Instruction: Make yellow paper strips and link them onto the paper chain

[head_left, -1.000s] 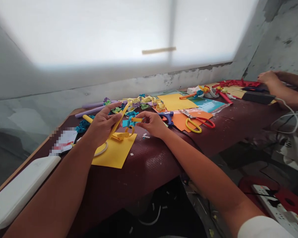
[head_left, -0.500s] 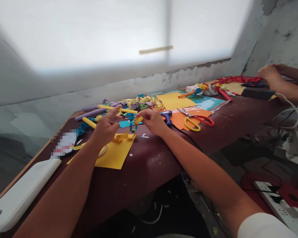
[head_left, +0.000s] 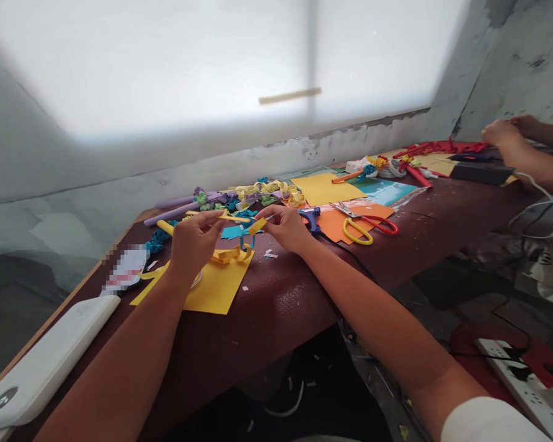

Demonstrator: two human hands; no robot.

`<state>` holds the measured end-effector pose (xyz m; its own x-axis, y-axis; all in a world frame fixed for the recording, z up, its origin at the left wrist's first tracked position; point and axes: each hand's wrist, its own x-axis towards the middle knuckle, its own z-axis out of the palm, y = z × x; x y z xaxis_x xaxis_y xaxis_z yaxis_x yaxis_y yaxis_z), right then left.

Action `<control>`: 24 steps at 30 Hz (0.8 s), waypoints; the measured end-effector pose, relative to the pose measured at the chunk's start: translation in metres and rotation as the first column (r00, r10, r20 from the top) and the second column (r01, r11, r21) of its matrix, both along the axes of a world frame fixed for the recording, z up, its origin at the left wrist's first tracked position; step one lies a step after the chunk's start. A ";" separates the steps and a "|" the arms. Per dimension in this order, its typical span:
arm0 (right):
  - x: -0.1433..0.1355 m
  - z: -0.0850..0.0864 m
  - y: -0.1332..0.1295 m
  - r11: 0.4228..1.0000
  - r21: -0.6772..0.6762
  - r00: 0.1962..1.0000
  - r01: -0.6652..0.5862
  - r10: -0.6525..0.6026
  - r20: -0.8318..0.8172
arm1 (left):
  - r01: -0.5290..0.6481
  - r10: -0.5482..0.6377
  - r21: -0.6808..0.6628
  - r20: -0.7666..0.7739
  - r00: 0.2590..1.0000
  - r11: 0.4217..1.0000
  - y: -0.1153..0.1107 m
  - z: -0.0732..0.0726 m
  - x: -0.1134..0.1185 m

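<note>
1. Above the far edge of the yellow sheet [head_left: 218,296], my left hand [head_left: 194,238] pinches a long yellow strip [head_left: 234,218], lengthwise toward my right hand [head_left: 286,228].
2. The right, nearer its tip, pinches a yellow paper end [head_left: 258,226].

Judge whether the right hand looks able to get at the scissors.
Probably yes: the scissors lie uncovered on orange paper past the blue corded tool, though the right hand holds a yellow strip.
</note>
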<state>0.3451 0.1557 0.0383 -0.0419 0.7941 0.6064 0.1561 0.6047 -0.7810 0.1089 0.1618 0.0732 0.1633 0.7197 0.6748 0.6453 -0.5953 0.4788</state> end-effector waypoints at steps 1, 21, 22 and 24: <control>0.000 0.000 -0.001 1.000 -0.003 1.000 0.008 -0.008 0.018 | -0.039 0.040 0.033 -0.012 0.999 0.999 -0.001 0.000 0.000; -0.004 -0.003 0.005 0.997 0.081 1.000 -0.013 0.015 -0.020 | 0.036 0.314 0.353 -0.870 0.380 0.935 -0.011 0.036 0.026; -0.004 -0.004 0.005 0.995 0.091 0.999 -0.029 0.031 -0.020 | 0.032 0.314 0.352 -0.869 0.381 0.935 -0.010 0.034 0.027; -0.005 -0.005 0.005 0.993 0.109 0.999 -0.051 0.053 -0.015 | 0.033 0.300 0.341 -0.866 0.400 0.939 -0.006 0.032 0.029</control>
<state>0.3398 0.1603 0.0334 -0.0694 0.7205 0.6900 0.1091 0.6930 -0.7127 0.1375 0.1556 0.1055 0.7070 0.6139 0.3510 0.6771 -0.4443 -0.5867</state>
